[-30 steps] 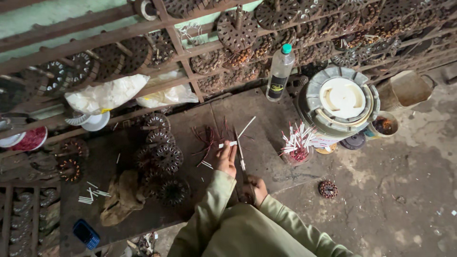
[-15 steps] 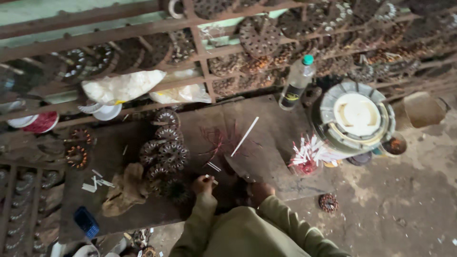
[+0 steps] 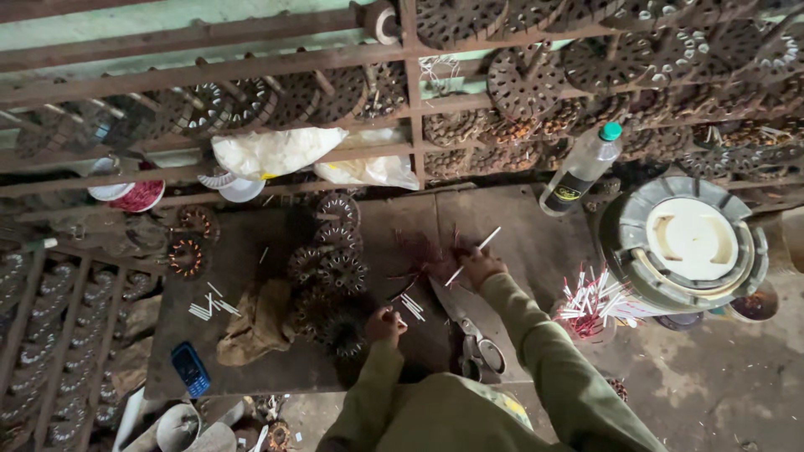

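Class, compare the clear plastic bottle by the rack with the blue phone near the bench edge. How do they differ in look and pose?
The clear plastic bottle is see-through with a green cap and dark label; the blue phone is opaque and solid blue. The bottle is tall and round and seems to stand at the rear of the bench; the phone is flat and lies at its front corner. The bottle is much the longer. Neither hand touches either one.
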